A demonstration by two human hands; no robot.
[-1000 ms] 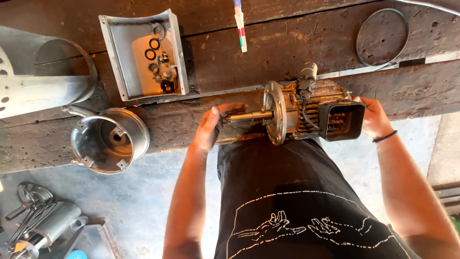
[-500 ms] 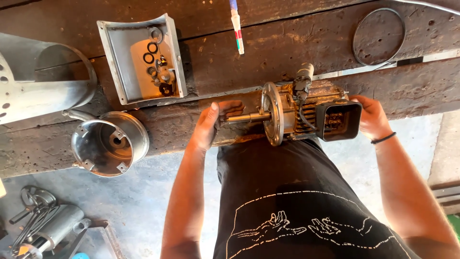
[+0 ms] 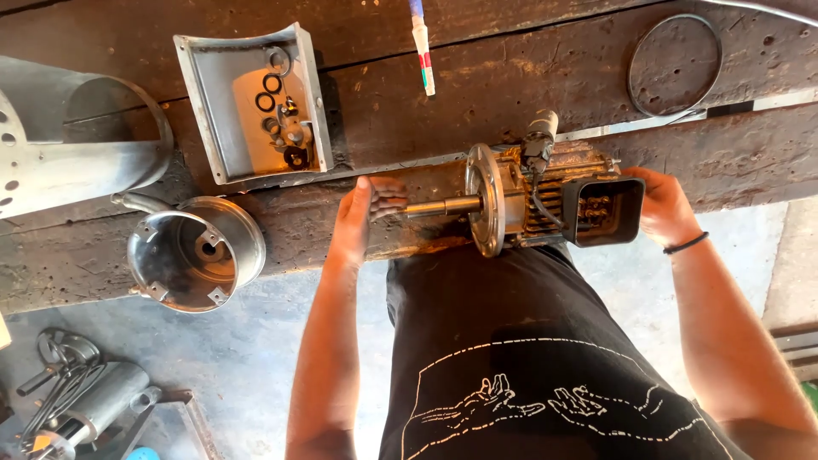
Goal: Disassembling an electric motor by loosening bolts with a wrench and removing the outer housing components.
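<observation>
Far left on the dark wooden bench [image 3: 511, 77], a big grey sheet-metal cowl [image 3: 68, 153] is laid on its side, and just below it a round metal end cover [image 3: 192, 251] is sat open side up. A bit further along, a shallow grey tray [image 3: 247, 102] is parked with a few washers and small fittings [image 3: 281, 119] dropped in it.

Then the left hand [image 3: 362, 213]: it's laid flat on the bench edge, fingers loosely curled, right at the tip of the motor shaft [image 3: 443, 206]. Nothing is actually gripped there as far as can be seen, the grip is just loosely open against the shaft end.

The electric motor [image 3: 520, 200] is laid on its side at the front edge of the bench, long axis running left to right, shaft and round flange [image 3: 486, 200] pointed at the left hand, black open terminal box [image 3: 601, 209] facing up at the other end. So the shaft end is the left hand's side, the body end the right's.

The right hand [image 3: 665, 204] is wrapped round the rear of the motor beside the terminal box, closed on the housing and steadying it.

Up top, a marker-like stick [image 3: 422, 47] and a thin rubber ring [image 3: 673, 64] are left lying well apart from the motor.
</observation>
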